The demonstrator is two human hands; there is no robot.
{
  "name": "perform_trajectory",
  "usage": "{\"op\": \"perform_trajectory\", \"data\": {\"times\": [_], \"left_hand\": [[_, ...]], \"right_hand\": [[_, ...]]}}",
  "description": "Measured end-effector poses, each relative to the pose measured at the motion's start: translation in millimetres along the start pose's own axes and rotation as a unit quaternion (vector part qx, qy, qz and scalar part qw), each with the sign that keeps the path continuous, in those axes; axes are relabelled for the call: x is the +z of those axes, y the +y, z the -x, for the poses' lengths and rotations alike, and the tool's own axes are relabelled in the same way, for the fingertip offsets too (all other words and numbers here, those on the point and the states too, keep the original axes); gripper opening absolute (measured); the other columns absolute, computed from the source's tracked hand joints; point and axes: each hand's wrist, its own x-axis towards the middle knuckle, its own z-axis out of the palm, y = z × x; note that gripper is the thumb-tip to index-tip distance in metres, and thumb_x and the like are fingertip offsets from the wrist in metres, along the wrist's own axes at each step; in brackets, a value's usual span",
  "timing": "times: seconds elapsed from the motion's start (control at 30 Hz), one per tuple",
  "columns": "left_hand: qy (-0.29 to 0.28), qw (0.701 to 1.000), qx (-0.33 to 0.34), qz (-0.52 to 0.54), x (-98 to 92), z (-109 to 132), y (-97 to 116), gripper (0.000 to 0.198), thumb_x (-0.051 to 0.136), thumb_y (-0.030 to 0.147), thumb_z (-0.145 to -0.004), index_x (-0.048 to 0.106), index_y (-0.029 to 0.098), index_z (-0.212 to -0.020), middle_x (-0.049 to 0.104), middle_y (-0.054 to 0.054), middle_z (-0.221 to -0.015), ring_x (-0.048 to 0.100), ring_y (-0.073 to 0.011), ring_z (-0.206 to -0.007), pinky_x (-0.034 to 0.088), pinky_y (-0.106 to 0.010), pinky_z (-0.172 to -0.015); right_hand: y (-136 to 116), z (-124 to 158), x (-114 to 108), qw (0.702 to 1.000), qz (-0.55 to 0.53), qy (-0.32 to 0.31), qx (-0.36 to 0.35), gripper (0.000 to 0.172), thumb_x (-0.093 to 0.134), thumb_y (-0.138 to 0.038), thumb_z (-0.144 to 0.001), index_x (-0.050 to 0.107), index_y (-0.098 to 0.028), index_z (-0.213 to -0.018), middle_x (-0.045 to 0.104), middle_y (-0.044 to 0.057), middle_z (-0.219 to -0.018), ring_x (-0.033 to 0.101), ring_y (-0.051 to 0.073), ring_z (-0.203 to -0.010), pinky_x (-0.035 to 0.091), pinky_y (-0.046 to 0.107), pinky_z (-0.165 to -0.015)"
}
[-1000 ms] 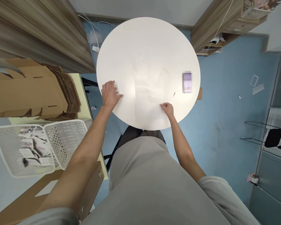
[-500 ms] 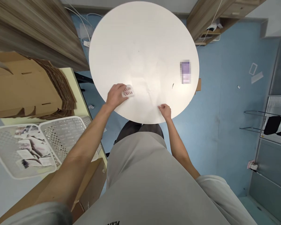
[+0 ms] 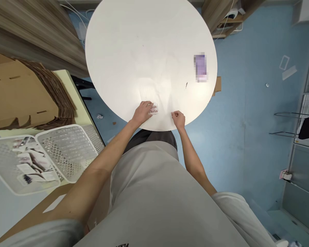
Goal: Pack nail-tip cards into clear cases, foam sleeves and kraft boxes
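1. The person's left grip is closed on the left end of a small clear case, at the near side of the round white table. Only that end is covered, so slackening fingers could let the free end dip or twist.
2. Whether the case rests on the table or is held just above it is unclear. If it is raised, a slip would probably drop it with a knock.
3. Small reddish pieces show inside. A loose lid plus a tilt could scatter them; the fastening is too small to make out.
4. The right grip has curled fingers, apart from the case; one cannot tell whether they pinch anything. If they hold something thin, an uneven tug might crease it.
5. A faint glossy patch beyond the case may be clear film or mere reflection. Film that pale would be easy to misjudge, and a corner could snag on it.
6. The table's near edge is close to both grips; a careless backward nudge could send the case to the floor.
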Motion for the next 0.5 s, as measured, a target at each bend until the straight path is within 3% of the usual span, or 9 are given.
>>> {"op": "perform_trajectory", "data": {"times": [0.13, 0.3, 0.4, 0.5], "left_hand": [[0.006, 1.000, 0.003, 0.008, 3.6, 2, -3, 0.063, 0.074, 0.016, -0.089, 0.064, 0.021, -0.151, 0.062, -0.017, -0.157, 0.052, -0.0406, -0.147, 0.052, -0.059, -0.122], [0.015, 0.999, 0.013, 0.024, 8.5, 1, -8, 0.064, 0.076, 0.020, -0.090, 0.063, 0.019, -0.152, 0.061, -0.019, -0.160, 0.052, -0.0414, -0.150, 0.045, -0.062, -0.129], [0.016, 0.999, 0.014, 0.040, 9.8, 1, -9, 0.052, 0.068, 0.018, -0.094, 0.067, 0.015, -0.146, 0.062, -0.021, -0.159, 0.051, -0.0400, -0.152, 0.045, -0.060, -0.129], [0.024, 0.997, 0.003, 0.076, 8.6, 7, -7, 0.049, 0.060, 0.015, -0.097, 0.068, 0.013, -0.145, 0.063, -0.021, -0.159, 0.054, -0.0370, -0.152, 0.046, -0.056, -0.129]], "right_hand": [[-15, 18, 8, 0.996, 0.023, 0.017, -0.085, 0.019, 0.062, -0.037, -0.108, 0.072, -0.022, -0.102, 0.079, 0.010, -0.116, 0.076, 0.024, -0.100, 0.061, 0.040, -0.094], [-44, 43, 33, 0.972, 0.057, -0.016, -0.229, 0.023, 0.056, -0.034, -0.114, 0.074, -0.023, -0.108, 0.073, 0.012, -0.140, 0.068, 0.026, -0.133, 0.060, 0.040, -0.107], [-60, 51, 50, 0.959, 0.095, -0.049, -0.262, 0.022, 0.056, -0.033, -0.115, 0.075, -0.023, -0.110, 0.071, 0.012, -0.147, 0.066, 0.027, -0.138, 0.058, 0.041, -0.113], [-71, 52, 63, 0.952, 0.135, -0.077, -0.262, 0.024, 0.054, -0.032, -0.116, 0.076, -0.022, -0.113, 0.070, 0.013, -0.147, 0.069, 0.027, -0.132, 0.060, 0.040, -0.107]]}}
